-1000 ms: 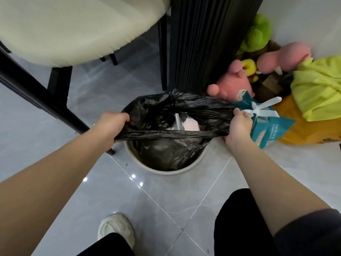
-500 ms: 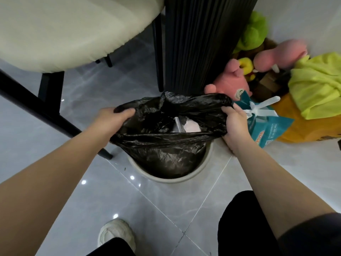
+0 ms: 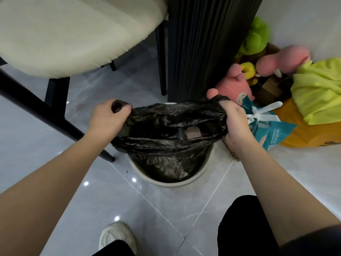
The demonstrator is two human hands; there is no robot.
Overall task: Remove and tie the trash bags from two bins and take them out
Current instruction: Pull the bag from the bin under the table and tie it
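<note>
A black trash bag (image 3: 166, 145) sits in a round cream bin (image 3: 171, 183) on the tiled floor, its upper part lifted above the rim. My left hand (image 3: 108, 119) grips the bag's gathered left edge, with black plastic bunched in the curled fingers. On the other side, my right hand (image 3: 234, 124) holds the right edge in the same way. The mouth of the bag is narrowed, and a small gap shows pale rubbish inside.
A cream chair seat (image 3: 73, 32) with black legs (image 3: 55, 119) stands left of the bin. A ribbed black column (image 3: 206, 48) rises behind it. Plush toys (image 3: 238, 85), a teal gift bag (image 3: 269, 130) and a yellow-green cloth (image 3: 319, 89) lie at the right. My shoe (image 3: 116, 237) is below.
Both hands have gathered more of the bag's rim and raised it. The wide mouth has closed to a small gap, and the bag stands higher above the bin.
</note>
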